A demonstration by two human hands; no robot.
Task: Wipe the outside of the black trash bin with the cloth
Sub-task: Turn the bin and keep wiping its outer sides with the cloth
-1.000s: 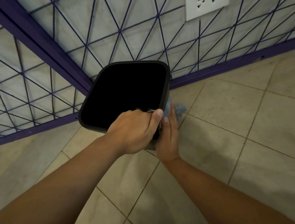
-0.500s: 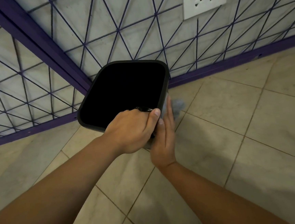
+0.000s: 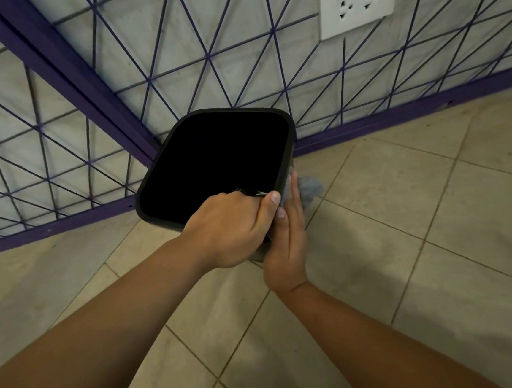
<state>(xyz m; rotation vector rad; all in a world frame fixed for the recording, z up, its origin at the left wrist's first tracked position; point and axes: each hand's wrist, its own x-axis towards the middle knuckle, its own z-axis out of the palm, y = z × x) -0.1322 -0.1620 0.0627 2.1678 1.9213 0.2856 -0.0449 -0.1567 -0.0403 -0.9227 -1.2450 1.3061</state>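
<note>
The black trash bin (image 3: pixel 165 167) stands on the tiled floor in the wall corner, its square mouth facing up at me. My left hand (image 3: pixel 231 228) grips its near rim, fingers curled over the edge into the bin. My right hand (image 3: pixel 288 243) lies flat against the bin's right outer side, fingers straight, pressing a grey-blue cloth (image 3: pixel 308 187) onto it. Part of the cloth bunches out past my fingertips. The bin's side wall under the hand is mostly hidden.
A tiled wall with a purple line pattern and a purple skirting strip (image 3: pixel 397 119) runs behind the bin. A white double wall socket (image 3: pixel 357 7) sits at the upper right. Beige floor tiles (image 3: pixel 407 242) spread to the right and front.
My right hand with the cloth has slid along the bin's right side, away from me, toward the wall. The left hand keeps its grip on the rim.
</note>
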